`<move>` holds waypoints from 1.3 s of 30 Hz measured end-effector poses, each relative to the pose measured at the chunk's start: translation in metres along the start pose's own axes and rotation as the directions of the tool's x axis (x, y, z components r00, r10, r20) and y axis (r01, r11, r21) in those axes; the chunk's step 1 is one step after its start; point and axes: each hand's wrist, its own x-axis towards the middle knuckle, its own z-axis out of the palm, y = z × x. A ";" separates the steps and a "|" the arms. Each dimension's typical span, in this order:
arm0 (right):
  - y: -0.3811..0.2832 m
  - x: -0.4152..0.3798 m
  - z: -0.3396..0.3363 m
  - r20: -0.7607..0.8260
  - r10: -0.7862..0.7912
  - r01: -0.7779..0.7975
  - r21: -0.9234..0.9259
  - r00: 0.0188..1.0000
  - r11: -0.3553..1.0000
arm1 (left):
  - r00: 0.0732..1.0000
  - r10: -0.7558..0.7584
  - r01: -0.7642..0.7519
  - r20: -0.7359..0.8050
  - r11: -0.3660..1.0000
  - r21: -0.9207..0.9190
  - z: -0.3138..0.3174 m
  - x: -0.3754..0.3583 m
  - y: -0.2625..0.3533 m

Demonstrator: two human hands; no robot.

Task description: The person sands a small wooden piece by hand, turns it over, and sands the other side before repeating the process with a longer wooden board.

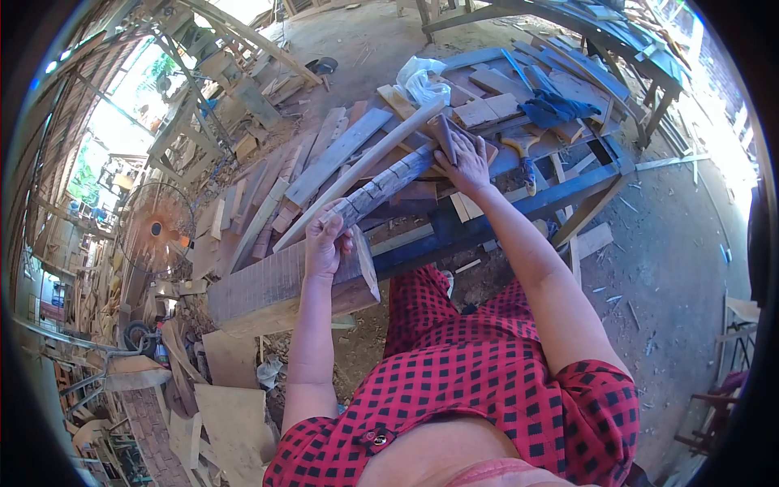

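My left hand (324, 247) is closed round the near end of a carved wooden strip (381, 188) with a row of block-like notches along it. The strip slants up and to the right. At its far end my right hand (464, 162) presses a folded brown piece of sandpaper (443, 138) against the wood, fingers bent over it. Beside the strip runs a long, pale, smooth wooden pole (369, 162). Below my left hand lies a thick wooden beam (268, 284), its top face ridged.
Stacked boards (337, 154) cover the dark-framed workbench (414, 252). A paintbrush (521, 144), a blue cloth (560, 108) and a white plastic bag (422, 79) lie among them. A round fan (157, 229) stands at left; another table (503, 11) is behind. Wood scraps litter the floor.
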 end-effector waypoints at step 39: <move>-0.084 -0.034 -0.023 0.077 -0.316 0.298 0.186 0.946 0.936 | 0.987 0.134 -0.104 -0.084 0.951 0.291 0.010 -0.019 -0.001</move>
